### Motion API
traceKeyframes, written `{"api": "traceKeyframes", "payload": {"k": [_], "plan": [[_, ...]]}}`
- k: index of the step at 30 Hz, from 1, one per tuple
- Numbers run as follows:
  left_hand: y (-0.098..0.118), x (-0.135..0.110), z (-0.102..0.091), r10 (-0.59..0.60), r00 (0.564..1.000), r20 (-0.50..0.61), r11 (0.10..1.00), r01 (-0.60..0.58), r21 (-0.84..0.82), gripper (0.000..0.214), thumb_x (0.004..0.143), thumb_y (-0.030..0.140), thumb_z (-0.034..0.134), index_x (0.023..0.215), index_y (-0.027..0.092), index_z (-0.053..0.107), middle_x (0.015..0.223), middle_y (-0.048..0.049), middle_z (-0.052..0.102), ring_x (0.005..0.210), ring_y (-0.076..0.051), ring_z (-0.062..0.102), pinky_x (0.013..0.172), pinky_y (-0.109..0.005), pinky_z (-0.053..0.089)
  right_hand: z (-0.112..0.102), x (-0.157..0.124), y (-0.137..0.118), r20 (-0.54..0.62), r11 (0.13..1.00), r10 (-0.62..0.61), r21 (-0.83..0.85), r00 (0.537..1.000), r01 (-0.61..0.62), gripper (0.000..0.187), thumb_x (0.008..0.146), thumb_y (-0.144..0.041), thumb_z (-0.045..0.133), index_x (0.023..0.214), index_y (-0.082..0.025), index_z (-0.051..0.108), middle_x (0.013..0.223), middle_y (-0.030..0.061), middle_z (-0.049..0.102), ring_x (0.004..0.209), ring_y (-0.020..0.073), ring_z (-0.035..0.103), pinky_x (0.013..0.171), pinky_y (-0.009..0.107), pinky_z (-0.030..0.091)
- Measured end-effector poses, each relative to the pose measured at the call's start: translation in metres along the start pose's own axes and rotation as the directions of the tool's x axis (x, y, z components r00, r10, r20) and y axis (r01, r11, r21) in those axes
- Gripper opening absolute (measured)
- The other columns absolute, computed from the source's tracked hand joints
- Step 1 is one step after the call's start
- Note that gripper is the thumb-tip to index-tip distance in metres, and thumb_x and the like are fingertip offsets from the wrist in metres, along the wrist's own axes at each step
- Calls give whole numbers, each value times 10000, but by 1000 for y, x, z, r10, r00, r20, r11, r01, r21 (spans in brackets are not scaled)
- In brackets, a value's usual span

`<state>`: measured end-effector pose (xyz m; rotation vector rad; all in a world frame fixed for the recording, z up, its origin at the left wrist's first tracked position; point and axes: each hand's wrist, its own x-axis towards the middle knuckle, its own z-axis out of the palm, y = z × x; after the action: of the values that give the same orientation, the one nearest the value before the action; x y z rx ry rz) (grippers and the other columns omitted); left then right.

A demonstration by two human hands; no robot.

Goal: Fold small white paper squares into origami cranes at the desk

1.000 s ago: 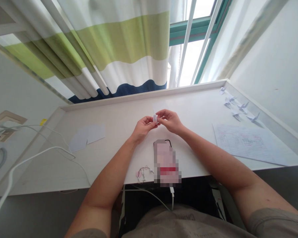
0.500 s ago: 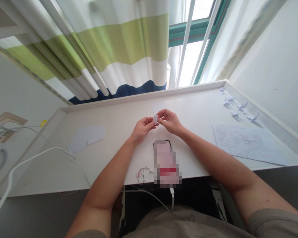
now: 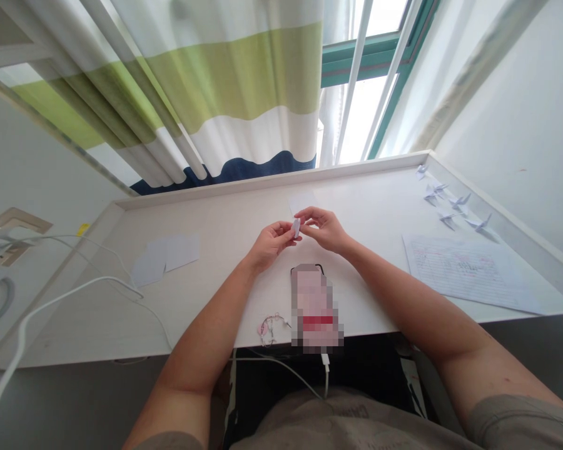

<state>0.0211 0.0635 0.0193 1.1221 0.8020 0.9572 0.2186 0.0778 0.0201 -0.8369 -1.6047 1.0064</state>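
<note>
Between my two hands, above the middle of the white desk, is a small folded piece of white paper (image 3: 296, 227). My left hand (image 3: 273, 242) pinches it from the left between thumb and fingers. From the right, the thumb and fingertips of my right hand (image 3: 323, 229) close on its edge. The finer folds are too small to make out, and fingers cover part of them. Just beyond my hands a flat white sheet (image 3: 302, 202) lies on the desk, partly hidden by my right hand. Several folded paper cranes (image 3: 460, 201) stand at the far right.
A phone (image 3: 312, 300) with a charging cable (image 3: 326, 362) lies at the desk's front edge, a beaded strap (image 3: 271, 325) beside it. White paper squares (image 3: 182, 252) lie left, a written sheet (image 3: 464, 269) right. White cables (image 3: 75, 286) cross the left side. A raised rim (image 3: 272, 183) borders the back.
The folded paper is turned slightly between my fingers, and my right fingertips have shifted a little on its edge. Otherwise the view has barely moved.
</note>
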Motion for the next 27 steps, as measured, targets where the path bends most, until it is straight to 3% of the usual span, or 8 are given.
{"api": "traceKeyframes", "payload": {"k": [13, 17, 27], "plan": [[0, 1, -1, -10, 1000, -11, 999, 9, -34, 385, 761, 414, 928, 997, 180, 733, 989, -64, 755, 944, -203, 734, 923, -389, 533, 4, -3, 1, -95, 994, -52, -100, 994, 42, 173, 858, -400, 797, 914, -241, 757, 878, 28, 766, 810, 198, 708, 810, 430, 625], [1, 1, -1, -21, 1000, -12, 998, 21, -55, 411, 732, 414, 949, 989, 177, 733, 978, -58, 754, 923, -195, 731, 915, -380, 529, 3, -2, 1, -84, 993, -56, -112, 995, 46, 161, 867, -382, 786, 859, -234, 724, 874, 29, 765, 786, 191, 697, 815, 432, 622], [5, -2, 1, -68, 997, 23, 996, 69, -65, 404, 719, 384, 961, 948, 148, 726, 919, -37, 733, 850, -162, 711, 875, -345, 506, -5, -3, 1, 48, 934, -230, -271, 972, 234, 67, 899, -270, 711, 859, -234, 670, 860, 25, 739, 786, 186, 670, 758, 387, 592]]}}
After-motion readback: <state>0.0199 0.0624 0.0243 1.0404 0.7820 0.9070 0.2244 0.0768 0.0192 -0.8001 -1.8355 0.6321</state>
